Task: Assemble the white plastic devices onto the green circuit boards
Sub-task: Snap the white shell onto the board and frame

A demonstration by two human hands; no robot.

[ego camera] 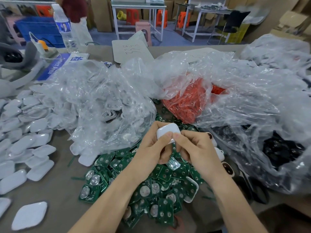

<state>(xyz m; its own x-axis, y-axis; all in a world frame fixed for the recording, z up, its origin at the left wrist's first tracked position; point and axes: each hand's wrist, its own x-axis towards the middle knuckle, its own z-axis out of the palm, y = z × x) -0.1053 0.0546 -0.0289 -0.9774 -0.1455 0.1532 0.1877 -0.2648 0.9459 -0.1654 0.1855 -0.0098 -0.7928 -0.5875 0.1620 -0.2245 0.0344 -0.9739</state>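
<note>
White device (166, 129) sits just below frame centre, gripped by both hands, thumbs side by side on its near edge. Left hand (151, 148) and right hand (196, 148) curl their fingers under it, forearms rising from the bottom edge. Boards (156, 190) lie heaped beneath. Clear bags (104, 101) crowd the middle; white shells (25, 132) spread at left.

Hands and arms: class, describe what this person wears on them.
Nothing visible. The left hand and right hand are ungloved, no rings showing. The left forearm and right forearm are bare to the picture's edge: no sleeves, watch or bracelet.
</note>
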